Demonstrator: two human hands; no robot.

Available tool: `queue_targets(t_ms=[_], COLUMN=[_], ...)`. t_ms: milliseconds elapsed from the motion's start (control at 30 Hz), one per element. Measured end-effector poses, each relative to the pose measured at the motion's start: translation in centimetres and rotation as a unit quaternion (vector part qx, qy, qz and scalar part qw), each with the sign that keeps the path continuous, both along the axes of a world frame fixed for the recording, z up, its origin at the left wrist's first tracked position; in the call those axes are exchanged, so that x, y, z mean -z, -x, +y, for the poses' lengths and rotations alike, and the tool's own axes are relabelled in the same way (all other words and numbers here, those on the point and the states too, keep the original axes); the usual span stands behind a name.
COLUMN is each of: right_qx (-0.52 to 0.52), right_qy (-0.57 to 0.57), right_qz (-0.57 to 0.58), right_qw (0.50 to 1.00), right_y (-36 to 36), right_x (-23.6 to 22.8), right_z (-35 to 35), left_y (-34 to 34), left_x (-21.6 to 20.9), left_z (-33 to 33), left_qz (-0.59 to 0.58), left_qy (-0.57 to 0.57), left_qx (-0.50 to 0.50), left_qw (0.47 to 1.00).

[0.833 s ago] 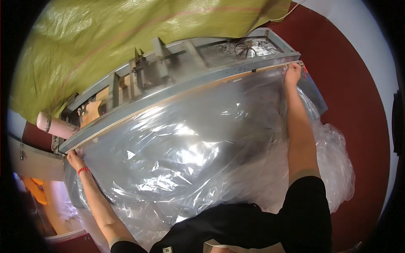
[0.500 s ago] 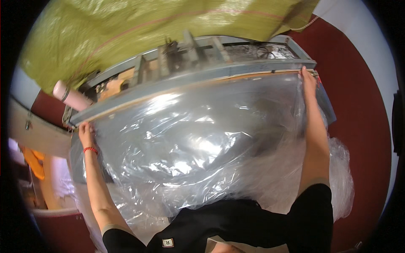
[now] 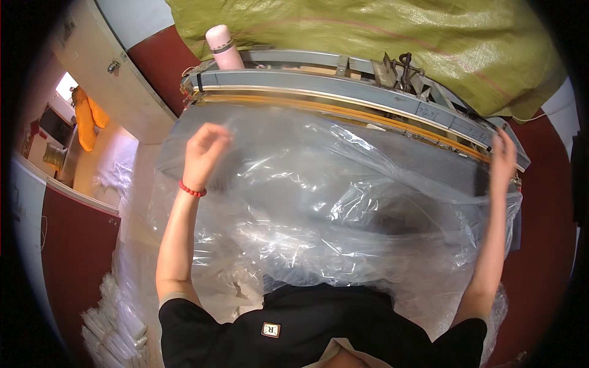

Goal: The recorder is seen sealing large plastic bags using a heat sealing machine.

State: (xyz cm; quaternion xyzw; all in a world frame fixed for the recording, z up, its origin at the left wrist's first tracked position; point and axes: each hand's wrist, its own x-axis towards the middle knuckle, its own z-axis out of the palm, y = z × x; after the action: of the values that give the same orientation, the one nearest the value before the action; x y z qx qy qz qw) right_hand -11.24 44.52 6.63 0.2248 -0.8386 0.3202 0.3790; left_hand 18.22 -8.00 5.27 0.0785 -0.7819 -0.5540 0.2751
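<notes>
A crumpled sheet of clear plastic film [image 3: 288, 233] spreads over a grey padded surface in front of my body. My left hand [image 3: 205, 153], with a red beaded bracelet, hovers above the film's far left part. Its fingers curl toward the thumb, and blurred tips hide whether any film is between them. At the far right, my right hand [image 3: 503, 156] is by the end of a long grey metal bar [image 3: 307, 86], fingers stretched out and apart. Orange strips [image 3: 343, 113] show along the bar's near side. The film's far edge slants down from the bar toward the right.
A pink bottle [image 3: 224, 48] stands behind the bar's left end. Metal brackets and a dark clamp [image 3: 404, 67] are in the frame behind it. A yellow-green woven sheet [image 3: 380, 30] hangs beyond. Bundled plastic [image 3: 116, 325] lies on the lower left floor, below an open door [image 3: 104, 80].
My left hand has left the bar's left end and come back over the film. The film's far edge has dropped away from the bar, baring orange strips. The view has turned left.
</notes>
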Motion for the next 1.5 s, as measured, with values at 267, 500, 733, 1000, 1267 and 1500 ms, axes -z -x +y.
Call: queue_targets(t_ms=[267, 500, 733, 1000, 1267, 1500], right_qx=[-0.418, -0.438, 0.189, 0.450, 0.381, 0.488], right_qy=[-0.058, 0.099, 0.097, 0.119, 0.080, -0.044], right_qz=[-0.150, -0.403, -0.267, -0.230, -0.209, -0.242], right_qw=[0.894, 0.798, 0.940, 0.855, 0.897, 0.837], right_y=[-13.3, -7.8, -1.9, -11.8, -3.3, -0.1], right_x=[1.0, 6.7, 9.3, 8.0, 11.5, 12.5], right_z=[-32.3, -23.0, 16.3, 45.4, 40.9, 31.9], left_y=[-4.7, -8.9, -10.9, -10.2, -0.2, 0.4], left_x=[-1.6, 0.9, 9.4, -1.3, -1.1, 12.8], left_z=[0.8, -0.5, 0.9, -18.0, -16.5, -21.6], left_qz=[0.006, -0.291, -0.437, -0.421, 0.052, -0.411], left_qy=[0.029, 0.045, 0.023, 0.294, 0.390, 0.375], left_qx=[-0.001, 0.142, 0.274, -0.091, -0.336, -0.274], left_qw=[1.000, 0.945, 0.856, 0.853, 0.856, 0.785])
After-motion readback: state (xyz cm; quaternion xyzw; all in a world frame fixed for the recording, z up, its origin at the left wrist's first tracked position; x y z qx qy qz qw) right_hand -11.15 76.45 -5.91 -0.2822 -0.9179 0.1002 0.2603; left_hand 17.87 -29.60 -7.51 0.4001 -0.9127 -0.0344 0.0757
